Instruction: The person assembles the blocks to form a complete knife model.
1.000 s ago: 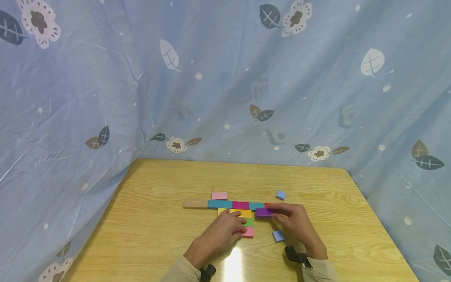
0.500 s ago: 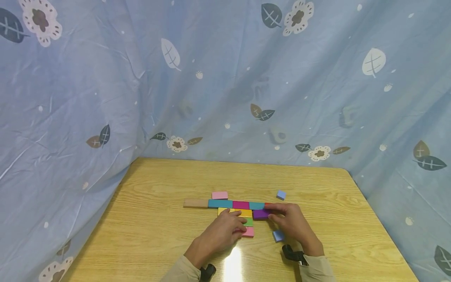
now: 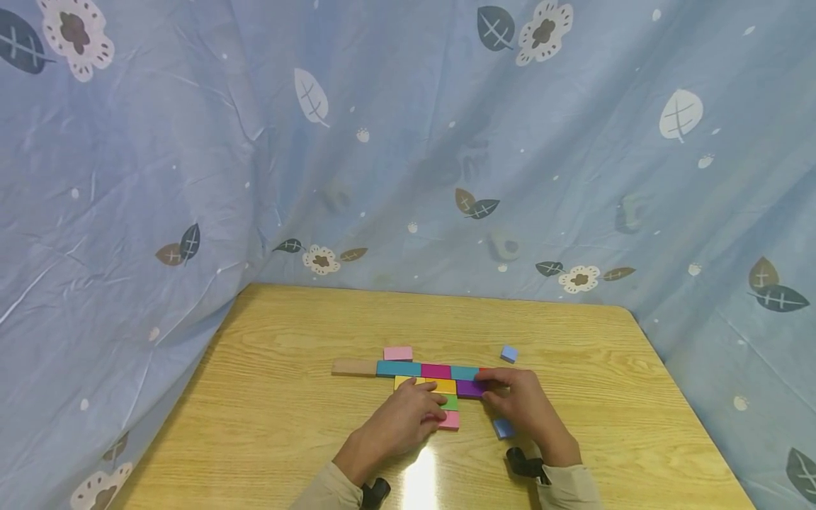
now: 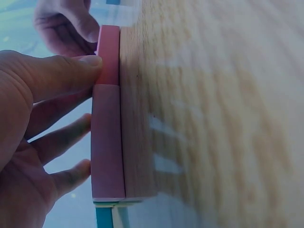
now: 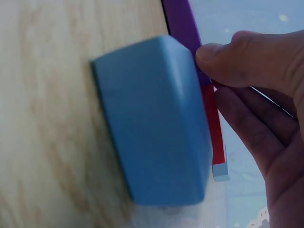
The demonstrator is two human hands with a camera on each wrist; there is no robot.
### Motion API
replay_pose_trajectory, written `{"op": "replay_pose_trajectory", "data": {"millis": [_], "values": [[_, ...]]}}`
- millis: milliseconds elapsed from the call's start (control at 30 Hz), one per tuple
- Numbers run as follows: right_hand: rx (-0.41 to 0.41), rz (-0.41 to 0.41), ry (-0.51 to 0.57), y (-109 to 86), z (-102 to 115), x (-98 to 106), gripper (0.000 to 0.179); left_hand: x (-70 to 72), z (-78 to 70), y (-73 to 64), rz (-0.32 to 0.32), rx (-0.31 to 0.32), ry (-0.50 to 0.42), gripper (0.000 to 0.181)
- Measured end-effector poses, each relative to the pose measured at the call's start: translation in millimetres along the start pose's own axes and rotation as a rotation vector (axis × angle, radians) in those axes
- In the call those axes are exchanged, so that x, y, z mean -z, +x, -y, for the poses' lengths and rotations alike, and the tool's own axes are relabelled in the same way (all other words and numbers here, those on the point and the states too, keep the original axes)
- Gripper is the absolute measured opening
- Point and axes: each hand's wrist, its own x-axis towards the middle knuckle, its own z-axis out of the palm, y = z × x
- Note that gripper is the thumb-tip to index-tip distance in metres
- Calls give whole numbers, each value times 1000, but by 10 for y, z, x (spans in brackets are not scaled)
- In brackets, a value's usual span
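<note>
In the head view, my right hand [image 3: 524, 402] pinches the end of a purple block [image 3: 468, 389], thumb on the near side. The block lies against an orange block [image 3: 441, 387] and the row behind. My left hand [image 3: 401, 419] rests over the yellow block [image 3: 409, 382], green block [image 3: 450, 402] and pink block [image 3: 449, 421], partly hiding them. In the left wrist view its thumb touches the end pink block [image 4: 109, 54], its fingertips lying along the pinkish side. The right wrist view shows a red block [image 5: 213, 126] beyond the purple one.
Behind runs a row with a tan block [image 3: 354, 367], blue block [image 3: 398, 369], magenta block [image 3: 436, 371] and teal block [image 3: 465, 373]. A pink block [image 3: 398, 353] stands behind it. Small blue blocks lie at the back [image 3: 508, 353] and by my right wrist [image 3: 503, 429].
My right hand has moved left with the purple block, closing the gap to the orange and green blocks. The left hand has stayed in place.
</note>
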Motion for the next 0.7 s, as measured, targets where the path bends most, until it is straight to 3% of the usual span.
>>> {"op": "replay_pose_trajectory", "data": {"millis": [167, 400, 567, 700], "values": [[32, -27, -15, 1, 24, -20, 35, 3, 4, -1, -3, -8, 5, 15], [-1, 9, -29, 10, 58, -11, 34, -1, 1, -8, 2, 1, 12, 15], [-50, 35, 36, 20, 36, 2, 31, -8, 4, -4, 9, 11, 11, 15], [-66, 11, 87, 78, 39, 44, 29, -11, 8, -1, 18, 19, 5, 15]]}}
